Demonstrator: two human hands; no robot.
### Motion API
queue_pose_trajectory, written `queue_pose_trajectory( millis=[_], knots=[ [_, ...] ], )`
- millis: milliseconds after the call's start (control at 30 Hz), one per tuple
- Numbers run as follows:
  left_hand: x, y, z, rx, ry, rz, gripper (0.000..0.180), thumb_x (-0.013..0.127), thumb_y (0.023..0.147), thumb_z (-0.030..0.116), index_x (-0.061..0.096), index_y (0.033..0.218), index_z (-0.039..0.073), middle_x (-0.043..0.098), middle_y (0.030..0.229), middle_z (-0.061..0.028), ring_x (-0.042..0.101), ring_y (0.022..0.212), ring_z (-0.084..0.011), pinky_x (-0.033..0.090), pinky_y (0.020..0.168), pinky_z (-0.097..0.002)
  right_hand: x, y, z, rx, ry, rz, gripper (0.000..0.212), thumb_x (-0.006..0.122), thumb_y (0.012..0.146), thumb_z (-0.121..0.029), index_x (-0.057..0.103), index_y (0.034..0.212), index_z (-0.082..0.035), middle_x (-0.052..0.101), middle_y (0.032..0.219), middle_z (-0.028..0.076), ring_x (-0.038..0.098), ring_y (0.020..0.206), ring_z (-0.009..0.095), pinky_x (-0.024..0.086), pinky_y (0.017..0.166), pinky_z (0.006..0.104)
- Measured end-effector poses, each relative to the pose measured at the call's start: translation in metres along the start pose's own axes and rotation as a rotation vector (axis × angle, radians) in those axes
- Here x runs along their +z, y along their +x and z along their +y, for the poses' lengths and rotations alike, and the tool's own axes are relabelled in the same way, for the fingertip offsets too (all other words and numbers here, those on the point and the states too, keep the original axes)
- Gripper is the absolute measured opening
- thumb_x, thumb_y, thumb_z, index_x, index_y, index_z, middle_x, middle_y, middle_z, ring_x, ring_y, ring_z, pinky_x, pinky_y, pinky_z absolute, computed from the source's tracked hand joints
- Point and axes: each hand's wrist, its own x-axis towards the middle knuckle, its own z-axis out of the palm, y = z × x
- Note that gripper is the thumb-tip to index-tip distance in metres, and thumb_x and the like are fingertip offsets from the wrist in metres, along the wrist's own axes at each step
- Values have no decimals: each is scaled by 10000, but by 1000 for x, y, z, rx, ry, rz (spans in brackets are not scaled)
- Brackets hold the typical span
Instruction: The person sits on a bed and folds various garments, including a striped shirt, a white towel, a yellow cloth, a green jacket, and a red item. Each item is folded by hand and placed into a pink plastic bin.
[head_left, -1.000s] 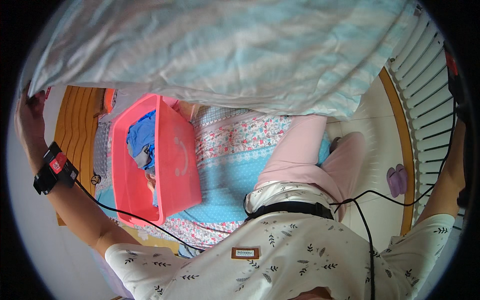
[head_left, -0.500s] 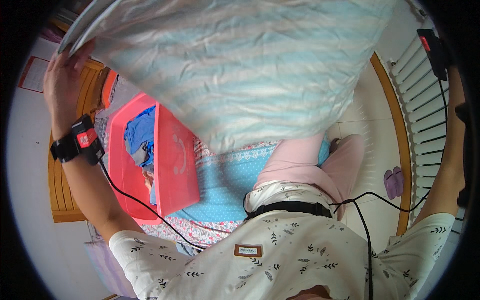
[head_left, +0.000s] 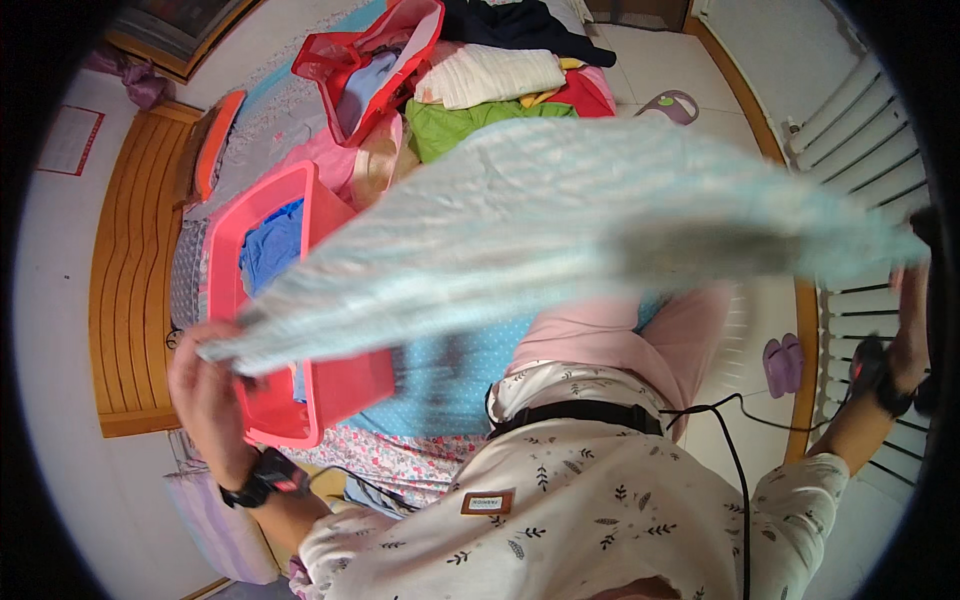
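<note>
We see the cloth [head_left: 480, 240], pale blue and white, stretched in the air between two hands, blurred across its middle and right part. The left hand [head_left: 205, 395] is closed on the cloth's left corner, fingers pinched together over the near part of the tub [head_left: 355, 380]. The right hand [head_left: 910, 310] is at the cloth's other end, before the radiator [head_left: 850, 160]; it seems to grip that end, though the dark rim hides most of its fingers. We find a black strap [head_left: 262, 478] on the left wrist.

Below the cloth, the pink tub stands on the bed [head_left: 450, 380], toward the edge by the wooden headboard [head_left: 130, 280], with blue clothes [head_left: 272, 245] inside. The cloth crosses above the tub and hides part of it. Near the bed's far edge we see a red-edged bag [head_left: 420, 55], a white towel [head_left: 495, 75], a green garment [head_left: 455, 130] and a dark garment [head_left: 520, 28], lying close together. We see pink trousers [head_left: 600, 340] over the bed's right edge. On the floor beyond that edge, a pair of purple slippers [head_left: 783, 365] lies near the radiator.
</note>
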Motion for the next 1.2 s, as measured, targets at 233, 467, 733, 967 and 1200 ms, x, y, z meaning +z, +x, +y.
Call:
queue_pose_trajectory(
  millis=[233, 467, 733, 967, 1200],
  knots=[
    [30, -42, -48, -456, -85, -484, 151, 533, 897, -7, 635, 1004, -40, 670, 789, -90, 632, 611, -129, 498, 535, -249, -20, -121, 21, 330, 45, -351, 136, 668, 787, -48, 558, 865, -33, 557, 712, 24, 511, 564, 100, 434, 548, 215],
    [80, -9, -112, -542, -380, -421, 185, 488, 885, 63, 625, 941, -49, 652, 698, -98, 612, 556, -155, 439, 505, -236, 26, -70, 60, 508, 104, -268, 165, 636, 807, -18, 576, 961, -6, 512, 703, -36, 376, 478, 5, 272, 426, 171],
    [171, 76, -237, -869, -801, -65, 163, 543, 926, 108, 551, 942, -53, 656, 872, -180, 659, 752, -257, 562, 647, -312, 170, 42, 185, 505, 333, -272, 361, 619, 932, -105, 535, 1263, 12, 625, 975, 38, 573, 761, 69, 448, 668, 178],
    [233, 37, -322, -819, -345, -248, 563, 723, 840, 184, 430, 1291, 20, 606, 1029, -57, 576, 860, -158, 443, 685, -290, 243, -52, 260, 799, 123, -286, 959, 782, 791, -442, 274, 1479, -9, 503, 1336, 223, 481, 1233, 273, 432, 976, 327],
    [255, 6, -327, -883, -495, -465, 692, 786, 809, 282, 432, 1317, -28, 603, 1184, -106, 600, 1033, -233, 492, 858, -359, 246, -160, 234, 1486, 979, -450, 836, 677, 835, -576, 401, 1400, -26, 558, 1254, 133, 534, 1093, 236, 442, 939, 386]
  ],
)
